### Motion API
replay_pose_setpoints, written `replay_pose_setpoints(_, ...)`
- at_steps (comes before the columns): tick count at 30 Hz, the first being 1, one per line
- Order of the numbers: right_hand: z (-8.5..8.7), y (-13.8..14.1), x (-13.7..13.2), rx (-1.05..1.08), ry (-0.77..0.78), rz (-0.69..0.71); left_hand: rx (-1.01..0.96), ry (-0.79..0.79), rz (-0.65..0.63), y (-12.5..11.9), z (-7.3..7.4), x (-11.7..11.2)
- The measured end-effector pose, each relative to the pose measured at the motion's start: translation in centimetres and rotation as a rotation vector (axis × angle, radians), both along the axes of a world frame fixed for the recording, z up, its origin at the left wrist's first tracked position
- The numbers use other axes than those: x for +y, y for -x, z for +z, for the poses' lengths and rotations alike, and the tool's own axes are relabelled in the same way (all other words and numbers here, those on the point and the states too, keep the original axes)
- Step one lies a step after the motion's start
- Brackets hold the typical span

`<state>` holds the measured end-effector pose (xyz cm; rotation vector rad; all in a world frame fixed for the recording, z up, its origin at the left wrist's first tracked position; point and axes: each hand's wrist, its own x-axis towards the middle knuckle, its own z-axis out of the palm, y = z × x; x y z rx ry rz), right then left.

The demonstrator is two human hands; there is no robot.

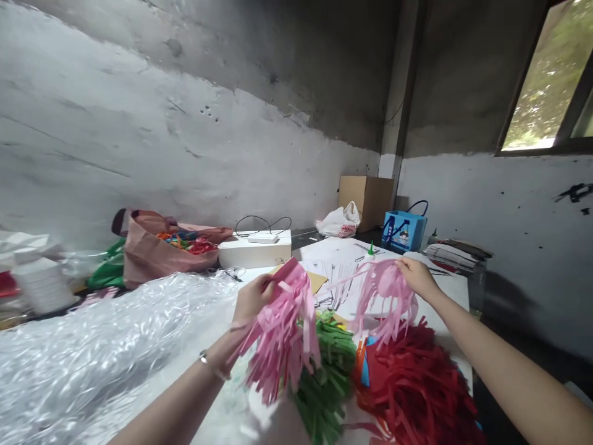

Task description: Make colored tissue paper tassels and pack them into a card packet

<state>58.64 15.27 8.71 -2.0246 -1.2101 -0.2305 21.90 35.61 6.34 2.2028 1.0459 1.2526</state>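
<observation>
My left hand point(252, 298) pinches the top band of a pink tissue paper tassel point(285, 334), whose cut strips hang down toward me. Farther right, my right hand point(416, 276) is closed on a lighter pink bunch of tissue strips point(386, 290); its loose strands dangle above the table. Below and between the hands lies a green fringed paper tassel point(327, 377). A large heap of red fringed paper point(417, 383) sits under my right hand, with orange and blue pieces showing at its left edge.
Shiny clear plastic point(106, 358) spreads over the table's left. Behind it stand a pink bag point(157, 253) of coloured strips and a white box point(254, 250). Beyond my hands are a glue bottle point(370, 251), white plastic bag point(340, 220), cardboard box point(365, 198) and blue bag point(404, 230).
</observation>
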Motion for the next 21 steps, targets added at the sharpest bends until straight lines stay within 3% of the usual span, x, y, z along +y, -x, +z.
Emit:
replay_pose_setpoints(3,1.4,2.2,-2.0,-0.089,-0.067,0.080,0.052,0.053,-0.045,-1.6,-1.0,1.4)
replay_pose_setpoints(6,2.3,5.8,-3.9,-0.180,-0.140,0.207,0.044,0.028,-0.093,-2.2,-1.4,-0.7)
replay_pose_setpoints(9,2.6,10.5,-5.5,-0.259,-0.187,0.354,0.026,-0.057,-0.249,-2.0,-0.5,-6.3)
replay_pose_setpoints(14,3.3,18.4,-7.9,-0.376,-0.249,0.716,0.032,-0.241,-0.621,-0.1,2.6,-16.1)
replay_pose_setpoints(16,3.8,20.8,-9.1,-0.353,-0.264,0.845,0.066,-0.091,-0.682,1.2,3.4,-18.1)
replay_pose_setpoints(18,4.3,22.5,-10.2,-0.247,-0.248,0.913,0.156,0.232,-0.753,3.0,3.5,-19.3)
replay_pose_setpoints(21,4.9,24.1,-11.6,0.015,-0.187,0.960,0.255,0.672,-0.851,6.2,2.0,-20.6)
